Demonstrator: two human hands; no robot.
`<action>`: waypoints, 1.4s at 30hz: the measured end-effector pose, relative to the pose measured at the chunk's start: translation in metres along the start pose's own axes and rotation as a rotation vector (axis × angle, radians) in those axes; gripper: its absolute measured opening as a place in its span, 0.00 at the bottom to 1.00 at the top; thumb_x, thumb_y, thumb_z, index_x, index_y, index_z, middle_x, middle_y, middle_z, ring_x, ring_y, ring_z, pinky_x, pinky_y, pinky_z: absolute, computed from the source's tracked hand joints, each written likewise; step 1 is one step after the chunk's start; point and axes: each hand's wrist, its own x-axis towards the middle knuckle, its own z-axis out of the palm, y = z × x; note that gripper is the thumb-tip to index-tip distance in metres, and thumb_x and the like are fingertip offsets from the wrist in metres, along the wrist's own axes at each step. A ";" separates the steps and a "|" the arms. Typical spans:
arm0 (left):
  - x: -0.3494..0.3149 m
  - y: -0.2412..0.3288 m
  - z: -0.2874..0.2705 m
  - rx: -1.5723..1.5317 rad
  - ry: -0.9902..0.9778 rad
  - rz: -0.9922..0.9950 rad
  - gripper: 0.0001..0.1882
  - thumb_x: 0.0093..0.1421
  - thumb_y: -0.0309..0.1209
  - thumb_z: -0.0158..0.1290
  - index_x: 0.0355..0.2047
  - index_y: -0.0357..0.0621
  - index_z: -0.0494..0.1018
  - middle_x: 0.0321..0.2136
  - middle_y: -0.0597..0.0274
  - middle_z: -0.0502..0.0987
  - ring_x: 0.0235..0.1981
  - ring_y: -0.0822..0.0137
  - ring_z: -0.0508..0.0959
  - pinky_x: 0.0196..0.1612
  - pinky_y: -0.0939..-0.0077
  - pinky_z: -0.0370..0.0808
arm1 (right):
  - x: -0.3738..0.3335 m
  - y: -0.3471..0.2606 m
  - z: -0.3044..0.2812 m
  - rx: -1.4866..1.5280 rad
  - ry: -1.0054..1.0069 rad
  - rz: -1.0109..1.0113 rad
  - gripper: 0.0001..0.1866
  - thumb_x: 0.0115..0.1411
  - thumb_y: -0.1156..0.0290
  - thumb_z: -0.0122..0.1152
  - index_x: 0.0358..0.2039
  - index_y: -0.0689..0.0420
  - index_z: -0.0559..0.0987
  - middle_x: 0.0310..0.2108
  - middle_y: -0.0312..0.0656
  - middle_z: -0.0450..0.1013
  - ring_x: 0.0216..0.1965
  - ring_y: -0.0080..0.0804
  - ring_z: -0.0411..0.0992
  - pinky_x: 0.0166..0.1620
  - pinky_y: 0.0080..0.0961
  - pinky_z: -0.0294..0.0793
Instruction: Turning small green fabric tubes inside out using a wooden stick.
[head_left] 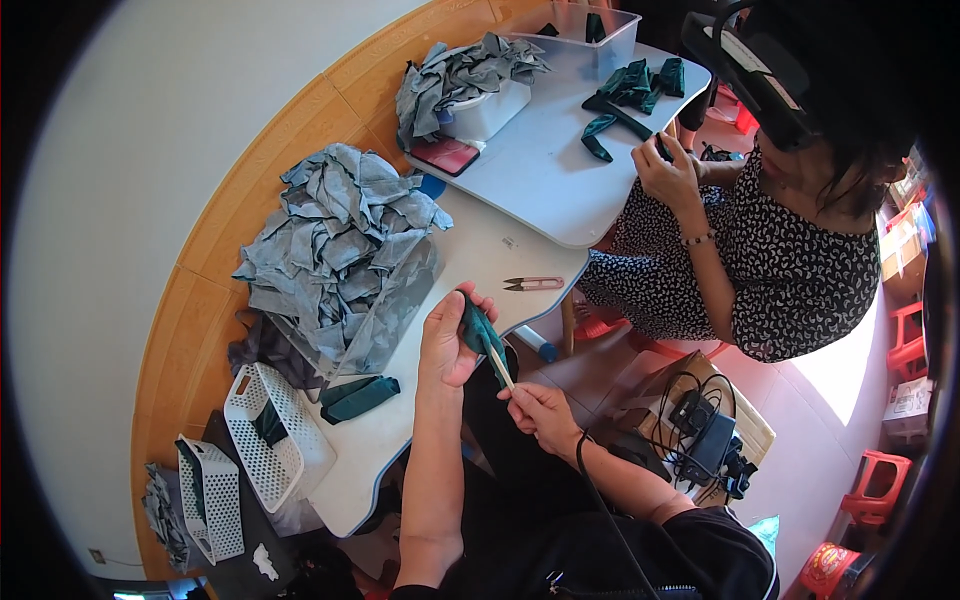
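Note:
Near the table's front edge, my left hand (447,342) is closed around a dark green velvet-like fabric strip (480,330). The fingers of my right hand (543,415) pinch the lower end of a thin pale stick (499,364), which lies against or inside the strip; I cannot tell which. Beyond my hands, thread snips (534,284) with pinkish handles lie on the white table (490,232). A folded bundle of dark green fabric (360,398) rests to the left of my left forearm.
Grey fabric pieces (335,230) overfill a clear bin at left. White perforated baskets (262,425) stand nearer. Across the table, a person's hand (668,180) works beside green strips (640,88). A phone (445,155) lies near another grey pile. Cables (708,440) sit on a box at right.

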 end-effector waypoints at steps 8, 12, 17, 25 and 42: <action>-0.001 0.005 -0.008 0.072 -0.243 -0.085 0.10 0.61 0.34 0.55 0.37 0.41 0.73 0.28 0.62 0.76 0.31 0.66 0.77 0.38 0.67 0.78 | -0.005 -0.009 -0.010 0.273 -0.194 0.185 0.12 0.68 0.66 0.46 0.39 0.62 0.75 0.18 0.32 0.61 0.15 0.14 0.49 0.17 0.14 0.45; -0.006 0.008 -0.003 0.197 -0.193 -0.111 0.09 0.60 0.34 0.56 0.34 0.40 0.75 0.26 0.62 0.76 0.28 0.65 0.78 0.36 0.66 0.79 | -0.004 -0.003 -0.011 0.093 -0.095 0.069 0.12 0.68 0.66 0.47 0.40 0.61 0.75 0.19 0.30 0.61 0.15 0.13 0.49 0.18 0.13 0.46; -0.008 0.003 0.009 0.345 -0.075 -0.069 0.09 0.61 0.30 0.54 0.37 0.36 0.75 0.25 0.59 0.77 0.27 0.63 0.80 0.33 0.67 0.80 | -0.003 0.002 -0.006 0.077 -0.025 0.011 0.12 0.68 0.66 0.47 0.39 0.61 0.75 0.19 0.30 0.61 0.15 0.12 0.49 0.18 0.13 0.45; 0.001 -0.011 0.028 0.259 0.024 0.124 0.15 0.64 0.31 0.49 0.49 0.35 0.70 0.30 0.56 0.77 0.29 0.63 0.81 0.34 0.68 0.81 | 0.008 -0.010 -0.014 0.371 -0.155 0.153 0.11 0.68 0.65 0.46 0.38 0.59 0.73 0.18 0.30 0.59 0.14 0.13 0.47 0.16 0.13 0.44; 0.009 -0.019 0.003 0.358 0.045 -0.010 0.10 0.63 0.31 0.51 0.39 0.35 0.73 0.28 0.54 0.78 0.30 0.62 0.81 0.35 0.68 0.80 | 0.015 0.010 -0.027 0.405 -0.172 0.176 0.11 0.68 0.66 0.47 0.39 0.60 0.74 0.19 0.30 0.60 0.15 0.13 0.48 0.18 0.13 0.46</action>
